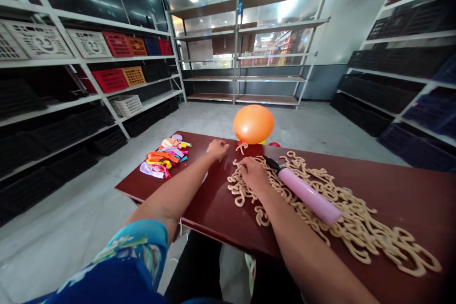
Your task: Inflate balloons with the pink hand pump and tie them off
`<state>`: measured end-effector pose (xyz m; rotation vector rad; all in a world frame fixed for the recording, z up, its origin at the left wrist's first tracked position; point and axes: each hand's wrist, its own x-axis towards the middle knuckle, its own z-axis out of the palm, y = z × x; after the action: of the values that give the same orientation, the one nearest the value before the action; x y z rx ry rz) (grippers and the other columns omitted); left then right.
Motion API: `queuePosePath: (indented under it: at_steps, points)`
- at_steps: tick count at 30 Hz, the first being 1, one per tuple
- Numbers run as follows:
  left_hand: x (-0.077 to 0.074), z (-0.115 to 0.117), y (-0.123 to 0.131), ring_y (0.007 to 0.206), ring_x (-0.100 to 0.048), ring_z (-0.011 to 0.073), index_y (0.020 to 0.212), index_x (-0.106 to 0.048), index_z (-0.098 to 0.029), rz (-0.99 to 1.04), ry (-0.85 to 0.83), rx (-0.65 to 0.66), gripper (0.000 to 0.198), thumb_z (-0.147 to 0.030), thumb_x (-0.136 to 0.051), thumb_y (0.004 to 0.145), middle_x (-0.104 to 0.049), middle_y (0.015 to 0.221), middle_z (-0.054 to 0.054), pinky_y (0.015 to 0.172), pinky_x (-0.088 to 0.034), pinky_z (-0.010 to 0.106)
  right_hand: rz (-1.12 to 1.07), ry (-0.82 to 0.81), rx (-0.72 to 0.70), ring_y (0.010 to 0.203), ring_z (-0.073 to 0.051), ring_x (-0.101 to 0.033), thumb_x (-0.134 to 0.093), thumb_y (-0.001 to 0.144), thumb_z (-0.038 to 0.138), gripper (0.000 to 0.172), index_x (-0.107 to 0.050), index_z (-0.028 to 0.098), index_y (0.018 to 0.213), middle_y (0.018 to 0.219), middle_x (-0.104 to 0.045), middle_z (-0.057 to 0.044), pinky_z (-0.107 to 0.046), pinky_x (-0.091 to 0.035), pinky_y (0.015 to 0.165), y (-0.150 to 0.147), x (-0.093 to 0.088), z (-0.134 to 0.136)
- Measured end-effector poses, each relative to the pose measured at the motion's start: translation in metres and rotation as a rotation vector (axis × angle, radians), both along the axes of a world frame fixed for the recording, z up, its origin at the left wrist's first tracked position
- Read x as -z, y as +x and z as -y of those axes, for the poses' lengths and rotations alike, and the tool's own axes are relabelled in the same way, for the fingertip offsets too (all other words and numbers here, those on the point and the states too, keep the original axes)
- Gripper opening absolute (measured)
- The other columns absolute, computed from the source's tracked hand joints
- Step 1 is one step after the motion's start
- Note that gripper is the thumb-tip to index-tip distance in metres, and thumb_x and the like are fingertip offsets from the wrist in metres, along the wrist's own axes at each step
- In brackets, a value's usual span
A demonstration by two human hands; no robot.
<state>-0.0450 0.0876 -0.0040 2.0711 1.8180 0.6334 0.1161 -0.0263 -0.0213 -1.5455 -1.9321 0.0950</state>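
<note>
My left hand point(218, 148) is over the far side of the table, its fingers bent together; what they pinch, if anything, is too small to make out. My right hand point(254, 174) rests at the left end of a pile of curly beige cords point(356, 216), fingers curled down among them, their tips partly hidden. Just beyond both hands, an inflated orange balloon point(253, 123) sits at the table's far edge. A looped beige cord point(242, 147) hangs at its red knot. To the right of my right hand, a pink balloon pump point(309, 195) with a black nozzle end lies across the cords.
Several uninflated balloons point(166, 157) in mixed colours lie at the left end of the dark red table point(213, 204). Parts of a yellow and a red round thing show behind the orange balloon. Shelves with crates point(109, 80) line the left; more racks point(235, 57) stand ahead and right.
</note>
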Motion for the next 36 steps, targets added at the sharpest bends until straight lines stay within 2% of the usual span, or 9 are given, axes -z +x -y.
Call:
queuePosePath:
  at_steps: [5,8,13,18,21,27,30,33,36]
  points:
    - [-0.020,0.000,-0.084,0.096,-0.056,0.0220,0.095,-0.069,-0.018,-0.262,0.097,-0.004,0.029,-0.025,-0.047,0.077,-0.063,0.103,0.011,0.086,-0.040,0.030,0.019,-0.007,0.005,0.079,-0.014,-0.053,-0.047,0.082,0.019,0.008,-0.055,0.021,0.080,0.084,-0.058,-0.001,-0.025,-0.033,0.068,0.000,0.000,0.000]
    - [-0.031,0.003,-0.135,0.096,-0.056,0.0225,0.096,-0.070,-0.022,-0.385,0.061,-0.052,0.028,-0.020,-0.053,0.073,-0.062,0.106,0.009,0.083,-0.042,0.029,0.031,-0.002,0.007,0.078,-0.014,-0.053,-0.047,0.081,0.020,0.007,-0.054,0.021,0.079,0.084,-0.058,-0.001,-0.025,-0.032,0.067,-0.001,-0.001,0.000]
    - [-0.032,0.013,-0.181,0.096,-0.056,0.0254,0.096,-0.070,-0.025,-0.474,-0.013,-0.067,0.030,-0.020,-0.055,0.070,-0.063,0.104,0.010,0.080,-0.043,0.032,0.050,0.009,0.004,0.077,-0.014,-0.054,-0.047,0.082,0.020,0.009,-0.054,0.021,0.077,0.083,-0.058,0.000,-0.025,-0.033,0.067,-0.002,0.001,-0.001]
    - [-0.020,0.022,-0.193,0.084,-0.060,0.0211,0.096,-0.070,-0.024,-0.426,-0.060,-0.145,0.030,-0.021,-0.053,0.071,-0.066,0.097,0.009,0.070,-0.045,0.029,0.035,0.009,-0.013,0.080,-0.014,-0.054,-0.046,0.081,0.018,0.010,-0.056,0.021,0.080,0.084,-0.059,-0.001,-0.024,-0.034,0.069,0.000,0.002,-0.001]
    - [-0.021,0.026,-0.196,0.083,-0.060,0.0211,0.091,-0.070,-0.024,-0.401,-0.046,-0.222,0.027,-0.025,-0.051,0.073,-0.066,0.097,0.008,0.066,-0.045,0.028,0.033,0.004,-0.011,0.080,-0.014,-0.054,-0.047,0.080,0.017,0.010,-0.056,0.021,0.080,0.084,-0.059,-0.001,-0.024,-0.034,0.070,0.000,0.000,0.000]
    - [-0.057,0.030,-0.185,0.086,-0.060,0.0200,0.097,-0.068,-0.024,-0.356,0.065,-0.275,0.030,-0.028,-0.044,0.078,-0.066,0.097,0.006,0.068,-0.044,0.025,0.028,-0.003,-0.015,0.080,-0.013,-0.054,-0.047,0.081,0.017,0.011,-0.057,0.021,0.083,0.086,-0.059,-0.001,-0.024,-0.034,0.069,-0.002,-0.002,0.003]
    - [-0.066,0.028,-0.176,0.092,-0.057,0.0202,0.093,-0.069,-0.024,-0.435,0.066,-0.131,0.028,-0.028,-0.046,0.078,-0.065,0.100,0.006,0.077,-0.044,0.026,0.031,-0.016,-0.004,0.077,-0.013,-0.053,-0.046,0.081,0.018,0.011,-0.057,0.021,0.082,0.085,-0.059,-0.001,-0.024,-0.033,0.066,-0.002,-0.002,0.003]
    - [-0.059,0.026,-0.172,0.101,-0.054,0.0213,0.094,-0.069,-0.027,-0.565,-0.025,-0.018,0.027,-0.024,-0.053,0.073,-0.061,0.106,0.006,0.085,-0.041,0.028,0.033,-0.019,0.000,0.077,-0.013,-0.053,-0.046,0.081,0.017,0.012,-0.057,0.021,0.081,0.084,-0.058,-0.001,-0.023,-0.032,0.066,-0.002,-0.002,0.003]
    - [-0.045,0.027,-0.175,0.102,-0.053,0.0239,0.098,-0.069,-0.028,-0.595,-0.086,-0.101,0.029,-0.027,-0.055,0.073,-0.060,0.109,0.008,0.083,-0.042,0.031,0.029,-0.017,-0.009,0.077,-0.013,-0.053,-0.046,0.081,0.017,0.012,-0.057,0.021,0.081,0.084,-0.058,-0.001,-0.023,-0.033,0.066,-0.002,-0.002,0.003]
